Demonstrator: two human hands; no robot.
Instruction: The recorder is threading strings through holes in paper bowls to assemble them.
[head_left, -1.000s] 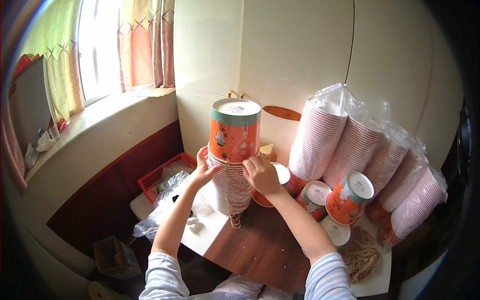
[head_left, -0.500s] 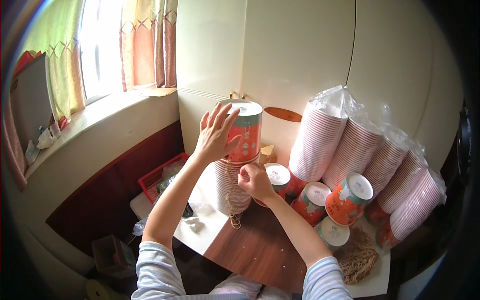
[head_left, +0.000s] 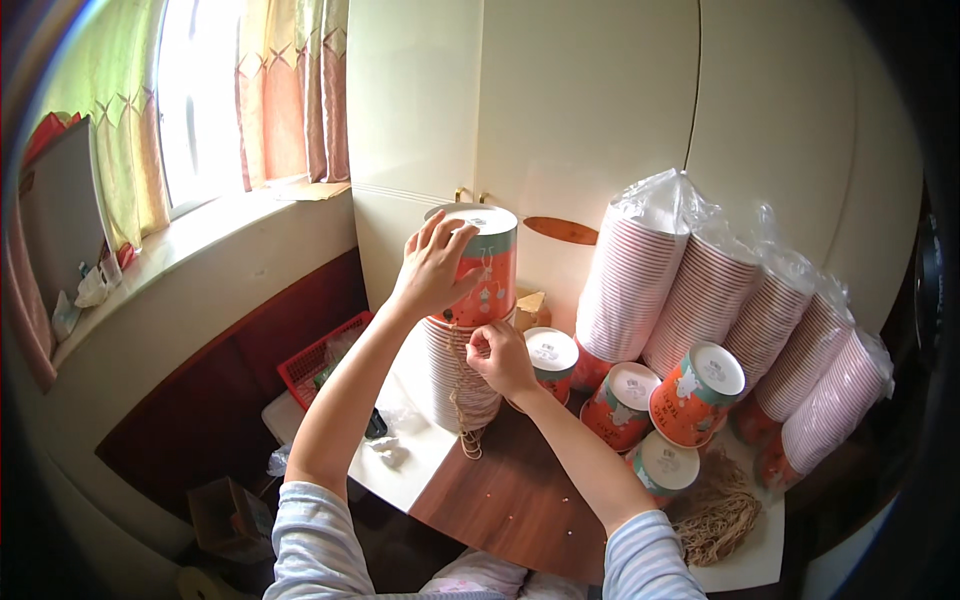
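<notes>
A tall stack of upside-down paper buckets [head_left: 455, 375] stands before me, white rims nested together. Its topmost bucket [head_left: 495, 285] is red and green with a white base. My left hand [head_left: 430, 270] lies against that bucket's left side, fingers apart near the upper edge. Lower down, my right hand [head_left: 503, 358] is closed in a pinch beside the rims. Whatever its fingertips hold is too small to make out. A thin tan string [head_left: 458, 395] hangs down the front of the stack, close to those fingertips, and ends in loops on the table.
Several red and green buckets [head_left: 697, 395] stand upside down at the right, before bagged bucket stacks [head_left: 635, 280]. A bundle of tan strings [head_left: 720, 510] lies at the near right. A red basket [head_left: 300, 375] sits at the left, beside the wooden board [head_left: 510, 500].
The left hand's fingers have come closer to the top bucket and bent slightly over its side. My right hand has shifted slightly left, still pinched.
</notes>
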